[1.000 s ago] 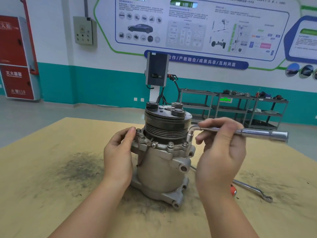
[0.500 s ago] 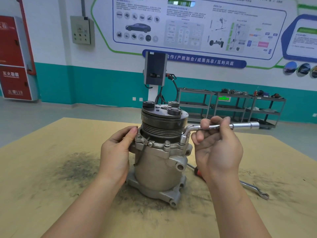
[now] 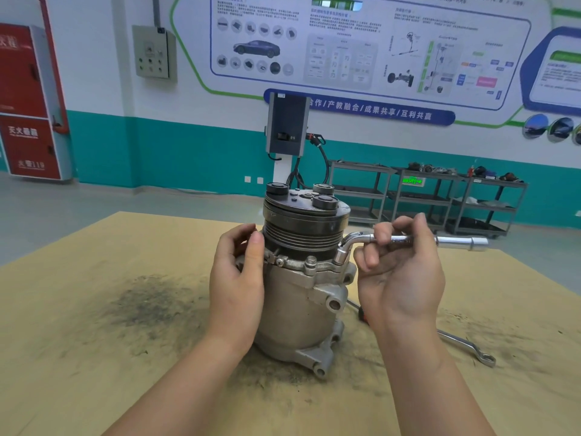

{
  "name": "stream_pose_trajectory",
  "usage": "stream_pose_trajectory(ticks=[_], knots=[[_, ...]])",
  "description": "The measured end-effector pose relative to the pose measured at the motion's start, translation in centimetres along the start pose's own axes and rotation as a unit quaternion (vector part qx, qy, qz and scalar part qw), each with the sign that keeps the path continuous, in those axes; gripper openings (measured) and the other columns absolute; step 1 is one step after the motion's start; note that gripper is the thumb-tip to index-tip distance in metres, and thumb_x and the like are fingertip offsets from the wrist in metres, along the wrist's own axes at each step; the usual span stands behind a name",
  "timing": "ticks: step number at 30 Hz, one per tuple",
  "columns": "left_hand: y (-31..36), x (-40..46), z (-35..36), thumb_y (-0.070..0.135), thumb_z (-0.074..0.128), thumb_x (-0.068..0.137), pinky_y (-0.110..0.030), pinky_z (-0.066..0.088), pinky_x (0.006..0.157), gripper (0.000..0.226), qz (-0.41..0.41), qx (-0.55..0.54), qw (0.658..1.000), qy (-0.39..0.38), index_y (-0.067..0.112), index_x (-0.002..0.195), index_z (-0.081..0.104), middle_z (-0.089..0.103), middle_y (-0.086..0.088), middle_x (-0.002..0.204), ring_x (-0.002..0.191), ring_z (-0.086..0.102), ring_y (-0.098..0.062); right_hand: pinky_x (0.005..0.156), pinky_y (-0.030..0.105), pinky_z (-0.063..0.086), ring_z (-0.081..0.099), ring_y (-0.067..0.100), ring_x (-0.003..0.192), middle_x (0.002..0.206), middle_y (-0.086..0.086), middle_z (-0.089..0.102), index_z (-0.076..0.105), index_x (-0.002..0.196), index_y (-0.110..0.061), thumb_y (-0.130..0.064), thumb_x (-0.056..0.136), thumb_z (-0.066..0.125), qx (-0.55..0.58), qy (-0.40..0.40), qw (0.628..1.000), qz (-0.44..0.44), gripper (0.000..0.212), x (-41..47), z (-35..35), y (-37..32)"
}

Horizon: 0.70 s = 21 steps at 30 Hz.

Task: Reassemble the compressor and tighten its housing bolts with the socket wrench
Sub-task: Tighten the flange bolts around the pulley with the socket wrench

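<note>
The grey metal compressor (image 3: 298, 303) stands upright on the yellow workbench (image 3: 94, 357), its dark grooved pulley on top. My left hand (image 3: 237, 278) holds the housing's left side, thumb against the pulley's lower edge. A chrome L-shaped socket wrench (image 3: 408, 240) has its bent end seated on a housing bolt at the flange's right side, with the handle pointing right. My right hand (image 3: 399, 269) grips that handle, fingers curled over it. Another bolt head (image 3: 311, 261) shows on the flange front.
A ring spanner (image 3: 468, 347) lies on the bench right of the compressor, with a red-handled tool (image 3: 362, 314) partly hidden behind my right wrist. Dark grime stains the bench left of the compressor. Metal shelving (image 3: 424, 199) and a charging post stand beyond the bench.
The wrench handle has swung away from me, its far end moving back and left while the socket stays on the bolt. My right hand followed it; my left hand kept its hold.
</note>
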<state>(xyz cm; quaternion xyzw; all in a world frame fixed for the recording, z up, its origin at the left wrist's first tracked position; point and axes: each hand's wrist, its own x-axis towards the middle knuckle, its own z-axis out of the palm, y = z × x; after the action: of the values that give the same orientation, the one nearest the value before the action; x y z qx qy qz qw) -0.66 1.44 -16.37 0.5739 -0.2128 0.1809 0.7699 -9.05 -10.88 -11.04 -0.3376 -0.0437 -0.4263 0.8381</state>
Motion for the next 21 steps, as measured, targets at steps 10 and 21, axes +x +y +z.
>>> stream_pose_trajectory(ticks=[10, 21], knots=[[-0.2, -0.1, 0.0, 0.023, 0.055, 0.099, -0.022, 0.049, 0.088, 0.012, 0.002, -0.019, 1.000, -0.017, 0.032, 0.106, 0.056, 0.064, 0.005, 0.109, 0.103, 0.062, -0.009, 0.056, 0.027, 0.036, 0.045, 0.011, 0.062, 0.068, -0.004, 0.048, 0.056, 0.071, -0.013, -0.032, 0.094, 0.055, -0.422, -0.150, 0.805, -0.389, 0.030, -3.9, 0.9, 3.8], [-0.6, 0.1, -0.1, 0.026, 0.053, 0.100, -0.005, 0.043, 0.078, 0.011, 0.001, -0.005, 1.000, -0.012, 0.034, 0.105, 0.057, 0.064, 0.014, 0.104, 0.094, 0.059, 0.006, 0.054, 0.017, 0.044, 0.052, 0.010, 0.053, 0.075, -0.010, 0.061, 0.052, 0.085, -0.024, -0.033, 0.103, 0.033, -0.280, -0.049, 0.901, -0.327, 0.028, -2.2, 1.0, 1.2]])
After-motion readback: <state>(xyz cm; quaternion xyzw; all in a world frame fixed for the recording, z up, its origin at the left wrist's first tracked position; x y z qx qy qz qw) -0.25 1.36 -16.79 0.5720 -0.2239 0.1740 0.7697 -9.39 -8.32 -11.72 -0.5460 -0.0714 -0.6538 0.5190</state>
